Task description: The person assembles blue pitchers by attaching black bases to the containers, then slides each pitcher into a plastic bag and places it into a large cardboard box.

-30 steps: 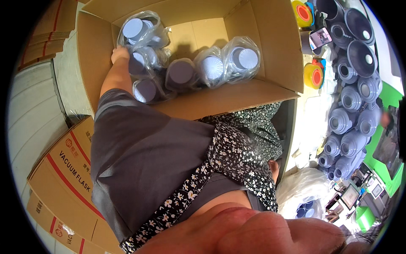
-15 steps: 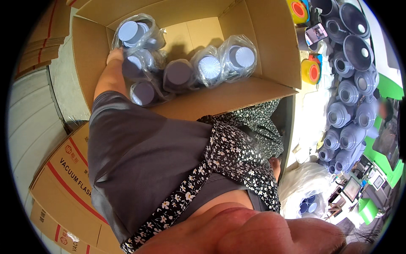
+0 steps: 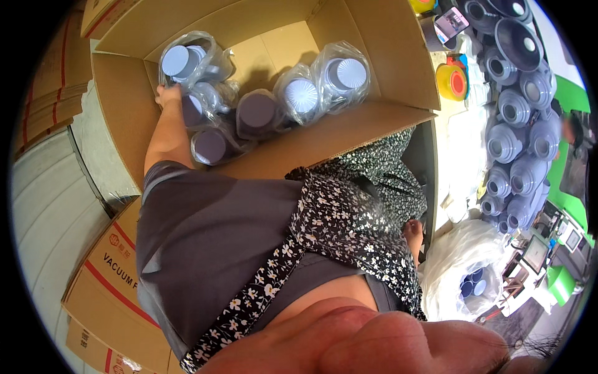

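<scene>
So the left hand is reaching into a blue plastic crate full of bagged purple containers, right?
Not quite: the head view shows an open cardboard box, not a blue plastic crate. The left hand does reach in among the bagged purple containers.

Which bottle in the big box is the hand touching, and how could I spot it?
Look into the open cardboard box, at its left wall. The left hand rests there on a bagged purple bottle. Unlike the pale-lidded bottle just beyond it, this one shows a dark purple end and is the only one under fingers.
</scene>
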